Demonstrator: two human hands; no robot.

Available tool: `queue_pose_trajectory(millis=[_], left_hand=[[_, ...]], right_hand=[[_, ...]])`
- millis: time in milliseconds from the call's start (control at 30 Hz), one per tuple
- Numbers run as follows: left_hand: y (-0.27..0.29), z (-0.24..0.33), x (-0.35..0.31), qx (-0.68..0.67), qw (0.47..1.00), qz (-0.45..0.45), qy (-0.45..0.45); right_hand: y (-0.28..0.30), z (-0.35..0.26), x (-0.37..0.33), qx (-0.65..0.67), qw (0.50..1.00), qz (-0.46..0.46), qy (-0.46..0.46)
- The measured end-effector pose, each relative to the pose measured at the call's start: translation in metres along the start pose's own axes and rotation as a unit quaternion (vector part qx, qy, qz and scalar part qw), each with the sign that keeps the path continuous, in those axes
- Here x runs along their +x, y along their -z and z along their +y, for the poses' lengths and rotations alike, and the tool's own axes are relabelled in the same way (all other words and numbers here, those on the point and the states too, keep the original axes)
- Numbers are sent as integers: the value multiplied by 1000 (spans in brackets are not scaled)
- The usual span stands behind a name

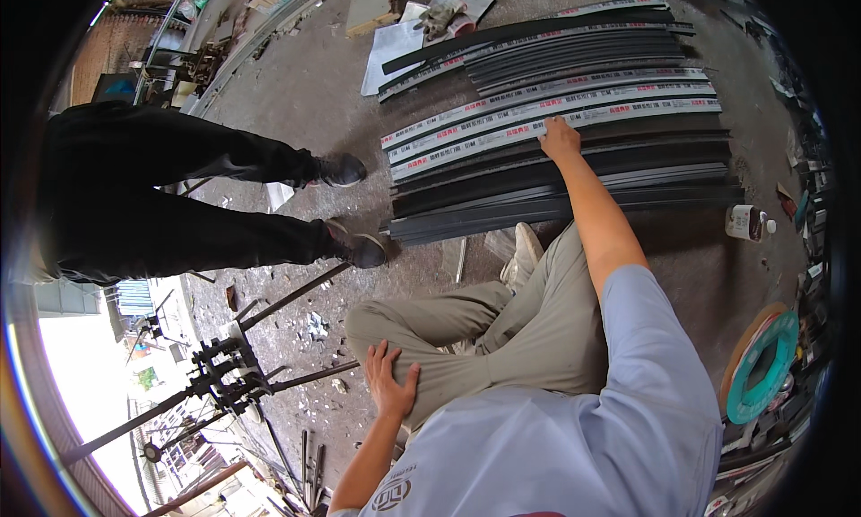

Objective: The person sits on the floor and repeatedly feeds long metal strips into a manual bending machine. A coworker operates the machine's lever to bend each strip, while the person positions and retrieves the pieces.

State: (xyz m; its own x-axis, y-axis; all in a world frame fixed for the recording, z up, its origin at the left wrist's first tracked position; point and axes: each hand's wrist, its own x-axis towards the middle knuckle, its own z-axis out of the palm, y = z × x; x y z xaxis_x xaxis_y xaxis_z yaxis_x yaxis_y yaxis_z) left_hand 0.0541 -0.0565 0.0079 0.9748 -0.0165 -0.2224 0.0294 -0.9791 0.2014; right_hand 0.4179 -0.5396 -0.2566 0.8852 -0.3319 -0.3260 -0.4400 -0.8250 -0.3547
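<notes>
Nearest my lens is the wearer's pale blue-grey shirt [529, 450], with khaki trousers [430, 333] below it. Out past them I have the right hand [560, 139] on the nearest of three white-filmed strips [498, 141], around the middle of its length. Its fingers look curled at the strip; I cannot tell whether they pinch it or merely rest there. The left hand [387, 382] holds nothing and lies spread on the knee, well apart from the strips.

On the near side of the right hand I see dark strips [650, 161], then a grey-black bundle [502, 214] with the wearer's shoe [523, 257] close by. Beyond the hand there is another stack [574, 61], and farther off to its left, gloves [444, 19] on paper [392, 55]. To the hand's right stands a white bottle [743, 223]; farther round lies a teal ring [762, 369]. Left of the hand, a co-worker's shoe [366, 250] is just beside the bundle's end.

I judge the long strips could bow or swing if lifted from one point, since the left hand gives no support. Dragging could scuff the film against neighbouring edges, and a step by either person could knock the bundle askew.
</notes>
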Motion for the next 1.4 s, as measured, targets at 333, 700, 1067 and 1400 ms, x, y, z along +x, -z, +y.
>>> queue_pose_trajectory(millis=[333,700,1067,1400], left_hand=[[-3,-5,8,-12,1000,-10,3],[0,0,11,-4,1000,-16,12],[-7,-14,19,-28,999,37,-9],[-15,-25,3,-16,1000,11,-11]], right_hand=[[-12,11,5,-107,976,137,130],[7,-2,12,-201,974,24,101],[-10,37,13,-81,933,195,290],[94,-19,-71,-86,844,193,493]])
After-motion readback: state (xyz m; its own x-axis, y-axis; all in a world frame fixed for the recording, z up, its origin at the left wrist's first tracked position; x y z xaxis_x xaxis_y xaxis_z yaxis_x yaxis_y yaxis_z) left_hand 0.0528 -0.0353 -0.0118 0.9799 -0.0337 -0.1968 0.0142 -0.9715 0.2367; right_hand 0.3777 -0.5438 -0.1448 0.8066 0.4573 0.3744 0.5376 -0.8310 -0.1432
